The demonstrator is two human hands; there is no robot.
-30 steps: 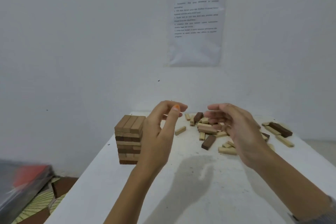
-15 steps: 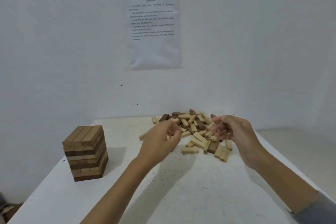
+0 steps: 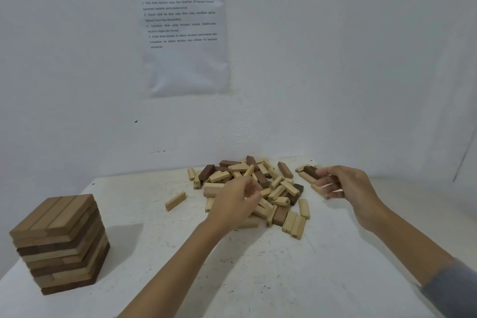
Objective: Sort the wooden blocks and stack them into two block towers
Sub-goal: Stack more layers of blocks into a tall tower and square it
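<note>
The pile of loose blocks (image 3: 281, 186) lies by the counter's (image 3: 258, 266) far edge. The left hand (image 3: 235, 201) sits over the pile's near side, fingers curled down among pale pieces; whether it grasps one I cannot tell. The right hand (image 3: 343, 186) hovers at the pile's right fringe, fingers curled just beside a dark block (image 3: 311, 171), its grip likewise unclear. A block tower (image 3: 59, 240) stands at the near-left corner, well apart from both.

The paper sheet (image 3: 185, 33) on the wall (image 3: 335, 59), high above the left hand (image 3: 232, 204), carries printed lines too blurred to read.
</note>
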